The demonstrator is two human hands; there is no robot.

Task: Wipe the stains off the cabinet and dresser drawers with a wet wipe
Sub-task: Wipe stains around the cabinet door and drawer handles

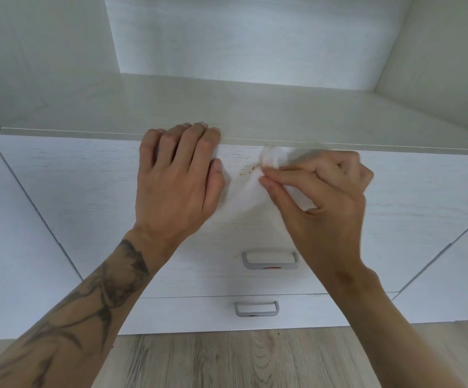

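Wipe [251, 191], thin, white and creased, is stretched at frame centre against the pale woodgrain drawer [87, 191]. The hands are apart, left hand [179, 177] and right hand [325, 197] each pinching an edge. Reddish specks [246, 171] sit beside the right fingertips. The grey loop handle [269, 259] below carries a red smear. The floor [227, 359] is wood-look plank.

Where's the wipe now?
Head view, centre: the wipe is held between the left hand and right hand, in front of the top drawer, above its handle.

I see a matt, pale wood-grain drawer front [87, 191], a soft white cloth-like wet wipe [248, 197], smooth grey handles [269, 259], and a grained wooden floor [227, 359].
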